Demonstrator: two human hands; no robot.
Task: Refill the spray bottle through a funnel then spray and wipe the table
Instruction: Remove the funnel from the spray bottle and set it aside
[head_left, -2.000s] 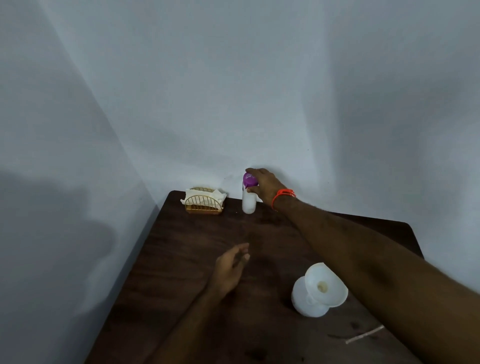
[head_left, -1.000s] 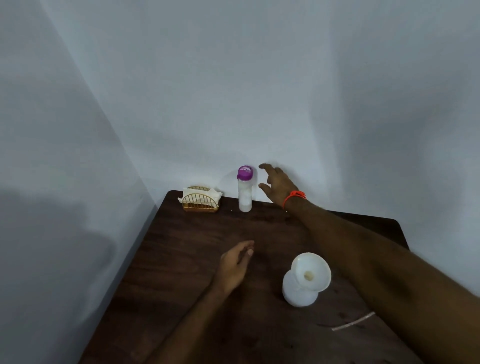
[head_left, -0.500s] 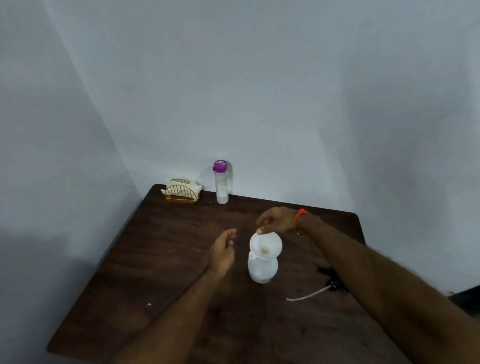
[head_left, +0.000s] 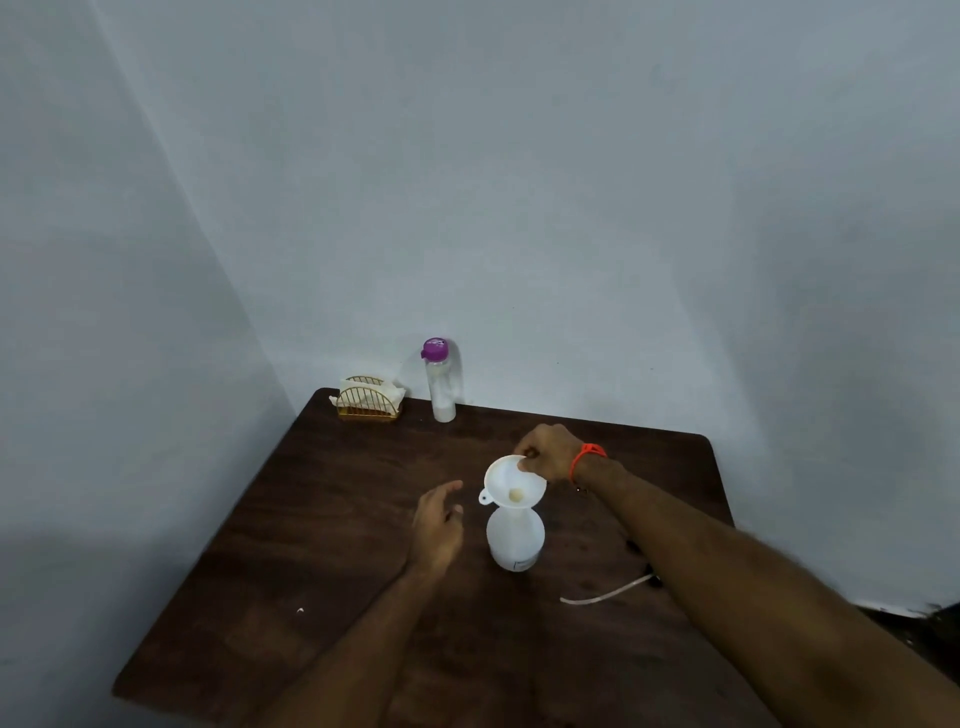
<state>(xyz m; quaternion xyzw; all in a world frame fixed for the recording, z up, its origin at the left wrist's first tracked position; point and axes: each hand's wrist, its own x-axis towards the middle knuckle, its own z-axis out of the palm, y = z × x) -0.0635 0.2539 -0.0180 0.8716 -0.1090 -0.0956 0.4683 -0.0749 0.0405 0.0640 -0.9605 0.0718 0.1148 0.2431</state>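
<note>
A white spray bottle body stands without its head on the dark wooden table. A white funnel sits in its neck. My right hand, with an orange band at the wrist, pinches the funnel's far rim. To the left of the bottle my left hand hovers with fingers apart, holding nothing. A clear refill bottle with a purple cap stands at the table's back edge by the wall. The spray head's thin tube lies on the table to the right, partly hidden behind my right arm.
A gold wire holder with white napkins sits at the back left corner. White walls close in behind and on the left. The table's right edge drops off to a dark floor.
My right hand let go of the purple-capped bottle at the back, came forward and took hold of the funnel's rim. The view pulled back. My left hand stayed near the bottle.
</note>
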